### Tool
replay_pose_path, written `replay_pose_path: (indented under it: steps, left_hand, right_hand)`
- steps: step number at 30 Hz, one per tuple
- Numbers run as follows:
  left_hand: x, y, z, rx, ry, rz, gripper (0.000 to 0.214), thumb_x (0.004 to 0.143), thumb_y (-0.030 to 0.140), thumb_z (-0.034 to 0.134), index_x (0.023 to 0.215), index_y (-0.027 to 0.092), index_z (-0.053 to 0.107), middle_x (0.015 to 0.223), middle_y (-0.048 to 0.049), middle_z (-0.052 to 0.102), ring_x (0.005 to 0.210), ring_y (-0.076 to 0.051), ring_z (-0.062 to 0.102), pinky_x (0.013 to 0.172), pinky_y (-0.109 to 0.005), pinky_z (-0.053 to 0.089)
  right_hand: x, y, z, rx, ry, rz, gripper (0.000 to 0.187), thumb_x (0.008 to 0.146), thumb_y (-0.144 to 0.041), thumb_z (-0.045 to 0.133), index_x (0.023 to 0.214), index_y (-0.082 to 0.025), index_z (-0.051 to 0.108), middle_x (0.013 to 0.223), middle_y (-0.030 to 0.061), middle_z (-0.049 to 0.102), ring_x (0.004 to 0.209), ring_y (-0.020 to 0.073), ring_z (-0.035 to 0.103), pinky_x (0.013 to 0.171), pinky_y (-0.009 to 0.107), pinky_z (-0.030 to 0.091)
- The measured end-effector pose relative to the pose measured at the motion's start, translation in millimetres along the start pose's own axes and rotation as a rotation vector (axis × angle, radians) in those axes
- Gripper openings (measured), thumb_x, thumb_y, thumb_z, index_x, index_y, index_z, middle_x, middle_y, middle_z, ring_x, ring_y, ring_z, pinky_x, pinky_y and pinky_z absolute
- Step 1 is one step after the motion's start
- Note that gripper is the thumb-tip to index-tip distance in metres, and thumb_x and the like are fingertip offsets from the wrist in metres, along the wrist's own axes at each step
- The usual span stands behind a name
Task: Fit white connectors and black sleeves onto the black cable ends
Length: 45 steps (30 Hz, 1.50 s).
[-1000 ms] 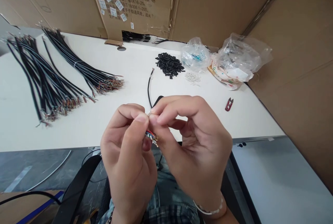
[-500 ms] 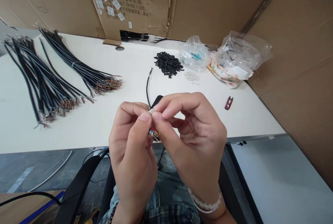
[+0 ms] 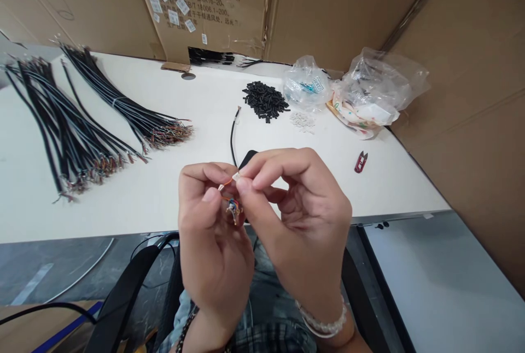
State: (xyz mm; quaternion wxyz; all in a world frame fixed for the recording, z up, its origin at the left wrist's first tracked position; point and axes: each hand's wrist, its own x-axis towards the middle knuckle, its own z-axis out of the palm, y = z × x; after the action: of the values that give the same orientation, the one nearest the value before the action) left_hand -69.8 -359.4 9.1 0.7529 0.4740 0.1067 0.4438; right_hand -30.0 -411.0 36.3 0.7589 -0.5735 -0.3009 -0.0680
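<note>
A black cable (image 3: 233,142) rises from between my hands, its far stripped tip pointing at the cardboard. Its fanned coloured wires (image 3: 233,208) show below my fingertips. My left hand (image 3: 217,232) is closed around this wire end, thumb and forefinger close to an orange wire that crosses the gap. Between my right hand's (image 3: 295,200) thumb and forefinger is a small white piece (image 3: 235,177), partly covered by the fingertips. Whether the orange wire runs through that piece I cannot tell. The cable's stretch inside my hands is hidden.
Bundled black cables (image 3: 118,101) and looser ones (image 3: 61,134) lie at left. Beyond my hands are a pile of short black tubes (image 3: 266,101), small white pieces (image 3: 302,121) and plastic bags (image 3: 373,90). Red snips (image 3: 361,162) lie at right; cardboard (image 3: 348,8) walls the back.
My left thumb has drawn back from the right fingertips, opening a gap where an orange wire shows. The coloured wire ends have shifted slightly left. The right hand keeps its pinch.
</note>
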Motion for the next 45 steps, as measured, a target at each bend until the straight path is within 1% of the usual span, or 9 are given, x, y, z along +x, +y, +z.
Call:
replay_pose_path:
  steps: [4, 8, 12, 17, 24, 28, 34, 41, 45]
  left_hand:
    - [4.1, 4.2, 8.1, -0.003, 0.065, -0.071, 0.010, 0.081, 0.013, 0.056, 0.078, 0.020, 0.061, 0.080, -0.0014, 0.056, 0.065, -0.012, 0.051, 0.053, -0.021, 0.045]
    - [8.4, 10.3, 15.7, 0.020, 0.093, -0.126, 0.006, 0.080, 0.016, 0.056, 0.074, 0.018, 0.057, 0.071, 0.0008, 0.053, 0.054, -0.010, 0.048, 0.046, -0.020, 0.041]
    - [7.3, 10.5, 15.5, 0.028, 0.068, -0.087, 0.008, 0.082, 0.015, 0.056, 0.074, 0.017, 0.057, 0.074, -0.0005, 0.055, 0.056, -0.010, 0.048, 0.047, -0.019, 0.041]
    - [6.9, 12.1, 11.3, 0.039, 0.021, -0.083, 0.010, 0.084, 0.016, 0.058, 0.075, 0.018, 0.060, 0.072, 0.0000, 0.056, 0.055, -0.009, 0.045, 0.045, -0.018, 0.040]
    - [7.5, 13.8, 5.6, 0.106, -0.013, -0.133, 0.010, 0.084, 0.024, 0.066, 0.075, 0.021, 0.066, 0.054, 0.0042, 0.044, 0.041, -0.007, 0.034, 0.040, -0.018, 0.035]
    - [7.6, 14.0, 3.9, 0.104, -0.045, -0.130, 0.010, 0.083, 0.027, 0.068, 0.075, 0.021, 0.067, 0.059, 0.0011, 0.050, 0.047, -0.008, 0.043, 0.038, -0.018, 0.032]
    - [9.2, 19.0, 4.3, -0.068, -0.075, -0.311, 0.008, 0.079, 0.026, 0.071, 0.074, 0.020, 0.068, 0.063, 0.0011, 0.052, 0.051, -0.005, 0.043, 0.044, -0.011, 0.037]
    - [10.4, 20.4, 2.6, -0.138, -0.134, -0.409, 0.006, 0.077, 0.026, 0.071, 0.075, 0.021, 0.069, 0.060, 0.0019, 0.052, 0.050, -0.004, 0.042, 0.044, -0.008, 0.038]
    - [13.2, 19.9, 2.1, -0.186, -0.149, -0.467, 0.013, 0.079, 0.025, 0.070, 0.068, 0.019, 0.067, 0.056, 0.0027, 0.050, 0.049, -0.002, 0.043, 0.043, -0.004, 0.037]
  right_hand:
    - [0.0, -1.0, 0.2, -0.009, 0.022, 0.010, 0.023, 0.077, 0.000, 0.059, 0.078, -0.023, 0.059, 0.081, 0.0029, 0.063, 0.075, 0.0187, 0.063, 0.055, 0.029, 0.058]
    - [0.0, -1.1, -0.8, -0.013, 0.023, 0.003, 0.020, 0.078, -0.001, 0.062, 0.078, -0.021, 0.059, 0.082, 0.0031, 0.062, 0.076, 0.0171, 0.063, 0.056, 0.027, 0.057]
    - [1.2, -3.4, -1.5, 0.003, -0.004, 0.037, 0.019, 0.081, -0.002, 0.062, 0.078, -0.020, 0.058, 0.082, 0.0024, 0.062, 0.073, 0.0142, 0.062, 0.053, 0.023, 0.055]
    - [3.2, -6.4, -3.9, 0.011, 0.001, 0.012, 0.021, 0.080, -0.001, 0.062, 0.078, -0.021, 0.058, 0.081, 0.0025, 0.062, 0.073, 0.0152, 0.064, 0.048, 0.024, 0.054]
    - [7.0, -12.3, -14.1, -0.055, -0.095, -0.023, 0.021, 0.079, 0.002, 0.061, 0.080, -0.018, 0.056, 0.084, -0.0005, 0.062, 0.079, 0.0094, 0.062, 0.061, 0.017, 0.057]
    - [9.2, -13.7, -18.0, -0.011, -0.141, -0.003, 0.020, 0.080, 0.001, 0.061, 0.081, -0.019, 0.056, 0.084, 0.0006, 0.061, 0.077, 0.0107, 0.063, 0.059, 0.018, 0.058]
    - [11.1, -12.0, -22.0, -0.005, -0.165, 0.033, 0.019, 0.080, -0.003, 0.064, 0.080, -0.021, 0.057, 0.084, -0.0008, 0.063, 0.077, 0.0120, 0.066, 0.061, 0.019, 0.060]
    - [14.4, -19.2, -26.2, -0.090, -0.234, 0.022, 0.022, 0.080, -0.001, 0.061, 0.079, -0.021, 0.054, 0.084, -0.0025, 0.061, 0.076, 0.0101, 0.063, 0.061, 0.020, 0.058]
    - [15.7, -24.8, -26.3, -0.068, -0.224, 0.146, 0.021, 0.083, -0.002, 0.062, 0.079, -0.020, 0.052, 0.082, -0.0018, 0.058, 0.072, 0.0095, 0.060, 0.061, 0.022, 0.055]
